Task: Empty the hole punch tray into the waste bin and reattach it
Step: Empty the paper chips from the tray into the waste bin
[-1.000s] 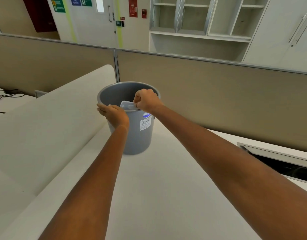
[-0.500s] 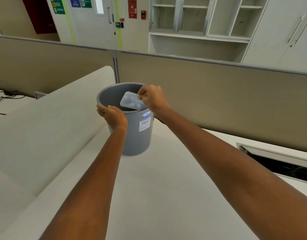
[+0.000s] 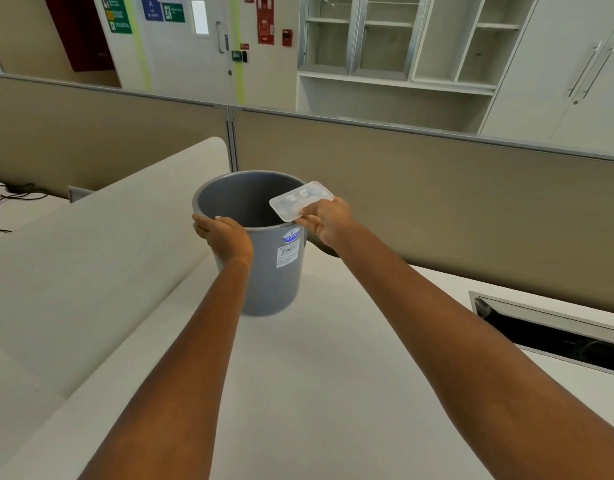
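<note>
A grey plastic waste bin [image 3: 264,271] with a white label stands upright on the white desk [image 3: 316,393]. My left hand [image 3: 222,233] grips its near rim. My right hand [image 3: 328,220] pinches the near edge of the clear plastic hole punch tray [image 3: 300,199], which lies nearly flat above the bin's right rim. The hole punch itself is not in view.
A beige partition wall [image 3: 437,174] runs behind the desk. A rounded white divider [image 3: 108,237] slopes along the left. An open cable slot [image 3: 554,334] is cut into the desk at the right. Black cables [image 3: 7,199] lie at the far left.
My right hand has lifted the tray out of the bin's mouth and carried it to the right, turning it flatter. My left hand has stayed on the rim.
</note>
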Demonstrator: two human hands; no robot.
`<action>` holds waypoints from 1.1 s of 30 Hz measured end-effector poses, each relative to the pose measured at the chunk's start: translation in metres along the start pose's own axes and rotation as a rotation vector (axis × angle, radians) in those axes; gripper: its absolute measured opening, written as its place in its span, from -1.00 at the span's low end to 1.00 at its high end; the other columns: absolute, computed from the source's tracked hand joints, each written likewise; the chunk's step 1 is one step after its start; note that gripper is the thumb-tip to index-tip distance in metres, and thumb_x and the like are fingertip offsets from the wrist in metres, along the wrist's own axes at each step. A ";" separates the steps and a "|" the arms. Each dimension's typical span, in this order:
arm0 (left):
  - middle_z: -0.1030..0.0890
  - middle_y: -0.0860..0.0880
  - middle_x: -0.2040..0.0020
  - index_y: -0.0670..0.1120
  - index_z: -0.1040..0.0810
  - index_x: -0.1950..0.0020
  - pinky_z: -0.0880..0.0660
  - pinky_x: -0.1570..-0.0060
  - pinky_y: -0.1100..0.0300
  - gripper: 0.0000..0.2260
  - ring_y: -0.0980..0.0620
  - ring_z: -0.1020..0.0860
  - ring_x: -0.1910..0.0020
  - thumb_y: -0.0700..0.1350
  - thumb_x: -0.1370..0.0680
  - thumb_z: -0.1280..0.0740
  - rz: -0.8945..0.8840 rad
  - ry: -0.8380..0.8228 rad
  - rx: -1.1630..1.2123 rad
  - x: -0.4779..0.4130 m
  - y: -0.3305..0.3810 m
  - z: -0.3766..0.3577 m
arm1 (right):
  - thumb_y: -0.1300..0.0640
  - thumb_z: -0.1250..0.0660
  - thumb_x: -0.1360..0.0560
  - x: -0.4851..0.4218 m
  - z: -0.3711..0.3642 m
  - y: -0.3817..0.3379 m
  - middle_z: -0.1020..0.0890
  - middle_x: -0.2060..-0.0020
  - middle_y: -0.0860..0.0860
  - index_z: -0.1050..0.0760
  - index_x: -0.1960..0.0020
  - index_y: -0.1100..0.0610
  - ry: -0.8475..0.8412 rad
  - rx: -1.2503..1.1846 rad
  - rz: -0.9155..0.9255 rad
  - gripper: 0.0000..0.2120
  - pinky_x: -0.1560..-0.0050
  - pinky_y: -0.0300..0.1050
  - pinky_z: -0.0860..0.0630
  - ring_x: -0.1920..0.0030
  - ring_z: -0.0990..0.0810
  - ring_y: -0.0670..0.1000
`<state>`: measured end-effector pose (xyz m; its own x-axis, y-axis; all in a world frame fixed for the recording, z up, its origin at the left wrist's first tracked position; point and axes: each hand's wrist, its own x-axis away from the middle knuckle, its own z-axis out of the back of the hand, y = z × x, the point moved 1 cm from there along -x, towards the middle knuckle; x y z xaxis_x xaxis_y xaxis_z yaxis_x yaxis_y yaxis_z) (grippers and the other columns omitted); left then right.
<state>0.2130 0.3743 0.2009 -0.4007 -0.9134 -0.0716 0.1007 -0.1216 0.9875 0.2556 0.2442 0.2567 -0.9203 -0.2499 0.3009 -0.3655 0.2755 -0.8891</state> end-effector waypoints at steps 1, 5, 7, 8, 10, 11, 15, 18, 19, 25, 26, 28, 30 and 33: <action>-0.08 -0.25 -0.52 -0.27 0.02 -0.51 -0.30 -0.40 0.07 -0.56 -0.20 -0.27 -0.44 -0.21 -0.64 0.03 -0.002 0.001 0.000 0.000 0.000 0.000 | 0.61 -0.16 -0.39 -0.001 0.000 0.000 -0.40 -0.32 0.27 -0.19 -0.40 0.21 -0.012 -0.005 0.011 -0.35 -0.12 0.09 -0.52 -0.24 -0.50 0.31; -0.09 -0.25 -0.52 -0.26 0.02 -0.51 -0.31 -0.40 0.05 -0.56 -0.21 -0.28 -0.44 -0.20 -0.64 0.03 -0.002 -0.003 -0.014 -0.001 -0.001 0.000 | 0.60 -0.14 -0.40 0.001 -0.004 -0.003 -0.40 -0.23 0.22 -0.20 -0.38 0.17 -0.052 0.011 0.073 -0.36 -0.03 0.04 -0.52 -0.25 -0.48 0.30; -0.09 -0.27 -0.52 -0.27 0.02 -0.51 -0.30 -0.40 0.03 -0.55 -0.22 -0.27 -0.44 -0.21 -0.64 0.03 0.001 -0.008 -0.011 -0.002 -0.002 0.000 | 0.57 -0.15 -0.42 0.002 -0.007 -0.005 -0.45 -0.26 0.27 -0.28 -0.33 0.25 -0.052 0.080 0.095 -0.48 -0.02 0.04 -0.52 -0.23 -0.51 0.31; -0.09 -0.28 -0.51 -0.27 0.01 -0.51 -0.30 -0.40 0.01 -0.55 -0.23 -0.27 -0.44 -0.21 -0.64 0.03 0.004 -0.009 -0.011 -0.002 -0.002 0.000 | 0.56 -0.15 -0.43 0.002 -0.009 -0.006 -0.46 -0.27 0.29 -0.32 -0.27 0.28 -0.051 0.112 0.116 -0.54 -0.01 0.04 -0.53 -0.21 -0.52 0.31; -0.09 -0.28 -0.51 -0.28 0.01 -0.50 -0.29 -0.41 0.00 -0.55 -0.24 -0.26 -0.44 -0.21 -0.63 0.03 0.010 -0.011 -0.012 -0.003 -0.002 0.000 | 0.56 -0.15 -0.43 0.001 -0.014 -0.006 -0.49 -0.23 0.32 -0.36 -0.11 0.26 -0.047 0.156 0.162 -0.66 0.02 0.03 -0.54 -0.19 -0.54 0.31; -0.09 -0.29 -0.51 -0.28 0.01 -0.50 -0.29 -0.41 0.00 -0.55 -0.24 -0.26 -0.44 -0.21 -0.63 0.03 0.013 -0.013 -0.012 -0.003 -0.002 0.001 | 0.55 -0.15 -0.43 0.000 -0.016 -0.006 -0.52 -0.18 0.32 -0.35 -0.04 0.25 -0.047 0.162 0.187 -0.70 0.03 0.02 -0.54 -0.19 -0.55 0.30; -0.09 -0.29 -0.51 -0.29 0.01 -0.50 -0.28 -0.41 0.02 -0.55 -0.24 -0.25 -0.45 -0.22 -0.63 0.02 0.016 -0.013 -0.009 -0.003 -0.001 0.001 | 0.47 -0.28 -0.41 -0.010 -0.025 -0.004 -0.57 0.13 0.15 -0.42 0.03 0.23 -0.009 0.275 0.339 -0.78 -0.09 0.07 -0.58 -0.06 -0.60 0.21; -0.10 -0.27 -0.51 -0.27 0.01 -0.50 -0.30 -0.40 0.02 -0.55 -0.23 -0.27 -0.44 -0.21 -0.63 0.02 0.012 -0.021 -0.011 -0.002 -0.001 0.002 | 0.37 -0.35 -0.42 -0.013 -0.027 -0.004 -0.62 0.08 0.15 -0.53 -0.03 0.30 0.066 0.697 0.568 -0.81 0.01 -0.18 -0.50 0.09 -0.55 0.06; -0.10 -0.27 -0.51 -0.27 0.01 -0.50 -0.31 -0.40 0.02 -0.55 -0.23 -0.27 -0.43 -0.21 -0.63 0.02 0.009 -0.024 -0.013 -0.001 0.000 0.003 | 0.36 -0.34 -0.42 -0.013 -0.028 -0.004 -0.64 0.05 0.17 -0.54 -0.03 0.31 0.045 0.827 0.637 -0.82 0.09 -0.21 -0.45 0.12 -0.52 0.02; -0.13 -0.27 -0.50 -0.26 0.00 -0.50 -0.34 -0.38 0.01 -0.56 -0.22 -0.31 -0.42 -0.21 -0.63 0.03 0.006 -0.034 -0.031 -0.002 0.000 0.005 | 0.23 -0.31 -0.48 -0.011 -0.032 0.001 -0.61 -0.10 0.20 -0.45 -0.18 0.21 -0.201 1.214 0.678 -0.72 -0.04 -0.09 -0.52 0.05 -0.53 0.08; -0.14 -0.27 -0.50 -0.26 -0.01 -0.50 -0.35 -0.37 0.01 -0.56 -0.22 -0.31 -0.41 -0.21 -0.63 0.03 0.007 -0.034 -0.033 -0.002 0.000 0.005 | 0.25 -0.29 -0.48 -0.011 -0.032 0.002 -0.59 -0.12 0.20 -0.40 -0.24 0.16 -0.234 1.237 0.701 -0.66 0.00 -0.10 -0.52 0.08 -0.50 0.05; -0.15 -0.27 -0.49 -0.26 -0.01 -0.50 -0.37 -0.36 0.00 -0.56 -0.22 -0.33 -0.40 -0.21 -0.63 0.03 0.007 -0.030 -0.035 -0.001 0.001 0.005 | 0.31 -0.24 -0.48 -0.010 -0.031 0.004 -0.55 -0.17 0.20 -0.34 -0.31 0.09 -0.271 1.284 0.737 -0.58 0.02 -0.10 -0.54 0.07 -0.52 0.08; -0.16 -0.28 -0.48 -0.27 -0.01 -0.50 -0.38 -0.35 -0.01 -0.56 -0.23 -0.34 -0.39 -0.21 -0.63 0.03 0.001 -0.024 -0.030 0.001 0.000 0.006 | 0.33 -0.18 -0.49 -0.011 -0.029 0.002 -0.53 -0.23 0.18 -0.41 -0.28 0.10 -0.268 1.286 0.724 -0.62 0.02 -0.14 -0.54 -0.07 -0.55 0.14; -0.16 -0.28 -0.49 -0.26 -0.01 -0.50 -0.37 -0.36 0.00 -0.56 -0.22 -0.34 -0.39 -0.21 -0.63 0.03 0.001 -0.028 -0.030 0.001 0.000 0.006 | 0.31 -0.13 -0.53 -0.013 -0.027 -0.001 -0.57 -0.21 0.16 -0.53 -0.17 0.17 -0.243 1.307 0.717 -0.70 -0.01 -0.14 -0.54 -0.11 -0.58 0.17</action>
<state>0.2072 0.3755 0.2021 -0.4257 -0.9024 -0.0665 0.1278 -0.1327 0.9829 0.2637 0.2726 0.2630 -0.7526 -0.6035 -0.2635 0.6356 -0.5610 -0.5304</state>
